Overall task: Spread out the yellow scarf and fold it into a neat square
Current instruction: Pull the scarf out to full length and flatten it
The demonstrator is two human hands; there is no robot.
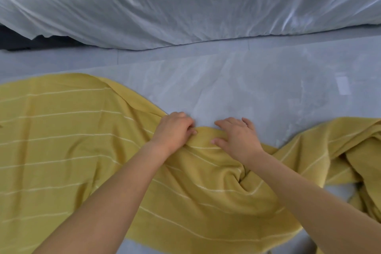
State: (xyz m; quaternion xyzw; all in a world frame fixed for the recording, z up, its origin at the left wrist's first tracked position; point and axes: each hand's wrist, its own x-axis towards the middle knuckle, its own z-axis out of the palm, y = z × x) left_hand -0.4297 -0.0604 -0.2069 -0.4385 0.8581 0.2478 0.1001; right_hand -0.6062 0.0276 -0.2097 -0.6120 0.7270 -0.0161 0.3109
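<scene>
The yellow scarf (68, 136) with thin white stripes stretches across the pale sheet from the left edge to the right edge. Its left part lies fairly flat; the middle and right parts are bunched and twisted. My left hand (175, 130) grips the scarf's far edge near the middle, fingers curled round the cloth. Close to its right, my right hand (237, 136) rests on the same edge with fingers spread and mostly straight, pressing the fabric down.
A pale blue-grey bed sheet (247, 84) covers the surface beneath the scarf. A rumpled white duvet (165, 2) lies along the far side. A dark gap (12, 41) shows at the far left beneath the duvet.
</scene>
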